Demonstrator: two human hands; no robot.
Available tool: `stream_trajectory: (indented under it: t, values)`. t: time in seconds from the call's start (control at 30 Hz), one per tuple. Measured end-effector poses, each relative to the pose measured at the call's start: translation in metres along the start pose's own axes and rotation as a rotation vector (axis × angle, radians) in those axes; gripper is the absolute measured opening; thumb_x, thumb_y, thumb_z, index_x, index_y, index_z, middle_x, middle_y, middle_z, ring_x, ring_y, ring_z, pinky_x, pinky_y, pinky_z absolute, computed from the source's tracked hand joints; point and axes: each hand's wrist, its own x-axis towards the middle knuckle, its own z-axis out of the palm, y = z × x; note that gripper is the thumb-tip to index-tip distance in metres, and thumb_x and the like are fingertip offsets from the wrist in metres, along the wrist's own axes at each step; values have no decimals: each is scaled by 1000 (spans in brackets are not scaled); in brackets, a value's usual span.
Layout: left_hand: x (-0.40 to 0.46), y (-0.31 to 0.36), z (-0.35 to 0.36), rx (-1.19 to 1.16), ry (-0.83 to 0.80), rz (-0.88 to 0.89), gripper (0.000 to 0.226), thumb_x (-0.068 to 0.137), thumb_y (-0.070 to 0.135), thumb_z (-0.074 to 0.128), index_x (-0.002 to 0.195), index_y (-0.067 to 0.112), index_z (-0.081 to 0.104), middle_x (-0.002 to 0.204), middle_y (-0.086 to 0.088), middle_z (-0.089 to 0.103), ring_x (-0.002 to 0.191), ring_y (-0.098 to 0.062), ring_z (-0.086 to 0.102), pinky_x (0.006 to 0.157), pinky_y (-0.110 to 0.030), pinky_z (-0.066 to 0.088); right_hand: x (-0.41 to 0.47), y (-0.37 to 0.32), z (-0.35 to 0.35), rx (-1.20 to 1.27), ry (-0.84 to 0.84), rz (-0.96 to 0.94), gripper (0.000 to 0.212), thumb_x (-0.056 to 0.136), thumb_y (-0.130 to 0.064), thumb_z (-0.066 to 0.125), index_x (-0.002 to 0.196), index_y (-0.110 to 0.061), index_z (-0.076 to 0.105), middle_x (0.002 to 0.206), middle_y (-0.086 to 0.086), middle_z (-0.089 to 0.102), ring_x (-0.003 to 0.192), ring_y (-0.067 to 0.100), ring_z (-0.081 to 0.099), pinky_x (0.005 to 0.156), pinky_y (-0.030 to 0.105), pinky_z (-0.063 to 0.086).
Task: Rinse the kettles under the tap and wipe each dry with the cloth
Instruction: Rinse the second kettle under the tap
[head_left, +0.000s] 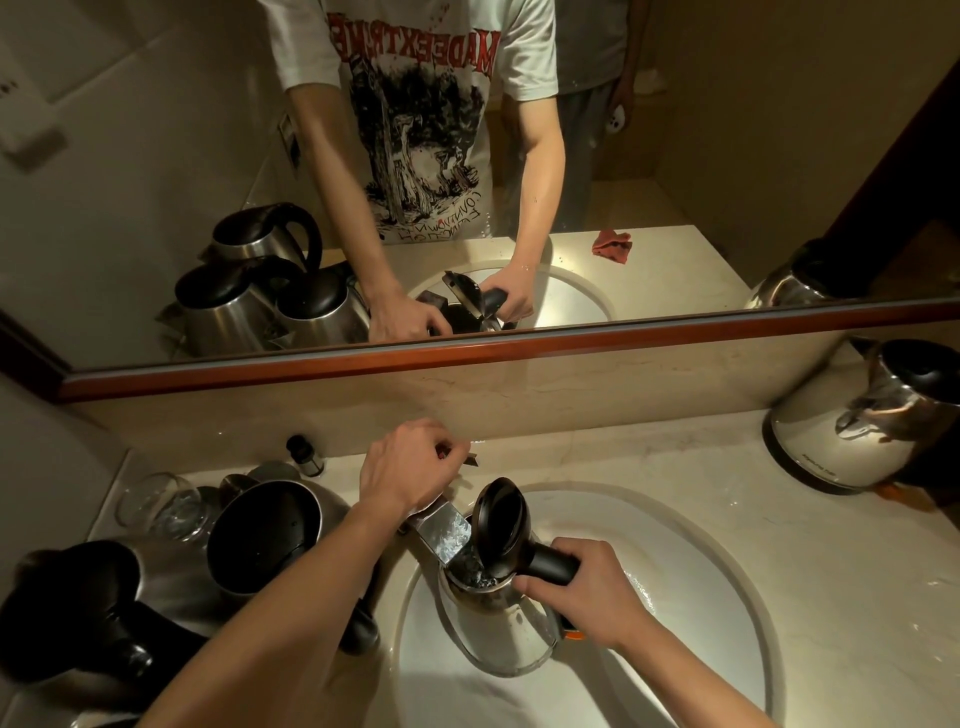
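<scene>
We hold the kettle (511, 631) in the sink (727, 597) at about five o'clock of the view, its open mouth right under the tap (441, 535) spout and its lid (501, 519) flipped up. Our right hand (587, 587) is wrapped round the black handle, and our left hand (410, 467) sits at twelve o'clock from the spout, fingers curled over what looks like the tap lever. The main risk, as we judge it, is overfilling: if the lever opens too far, water could splash off the raised lid onto the counter (831, 623), or the filling kettle could grow heavy and twist in a wet one-handed grip, knocking the spout. The base could also get wet, which would be bad for its electrical contact. Counting, we see four kettles: the one in hand, two at eight and nine o'clock on the counter's left, the nearer (78, 618) lying on its side and the other (265, 540) upright, and one more (862, 421) at two o'clock on the right. There is one glass (156, 506) at nine o'clock, one small dark bottle (304, 454) by the backsplash, and one red cloth (613, 244), seen only in the mirror (156, 130), lying on the counter's near right.
</scene>
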Motion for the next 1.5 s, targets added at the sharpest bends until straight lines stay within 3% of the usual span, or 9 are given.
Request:
stream_trajectory:
  t: [0.37, 0.6, 1.1, 1.5]
  values:
    - [-1, 3, -2, -3, 1, -17, 36, 98, 49, 46, 100, 34, 78, 123, 16, 64, 109, -13, 58, 79, -31, 33, 1, 1, 0, -3, 2, -5, 43, 63, -51, 88, 58, -22, 56, 51, -12, 46, 50, 5, 41, 52, 19, 31]
    - [-2, 3, -3, 3, -6, -15, 36, 99, 49, 46, 104, 33, 77, 127, 15, 63, 114, -13, 57, 80, -31, 32, 2, 3, 0, -6, 8, -15, 43, 67, -44, 91, 58, -21, 55, 51, -11, 45, 50, 5, 40, 52, 19, 31]
    - [-1, 2, -1, 13, -10, -11, 36, 98, 49, 46, 99, 33, 78, 125, 16, 64, 111, -12, 58, 80, -32, 35, 3, 4, 1, -9, 6, -5, 48, 61, -56, 86, 61, -16, 59, 52, -10, 47, 51, 5, 42, 52, 19, 33]
    - [3, -2, 4, 34, -11, -2, 42, 97, 51, 41, 84, 31, 76, 105, 17, 69, 97, -12, 58, 74, -33, 41, 1, 2, 2, -2, 0, -2, 43, 68, -43, 92, 58, -21, 56, 50, -12, 46, 50, 4, 40, 52, 19, 31]
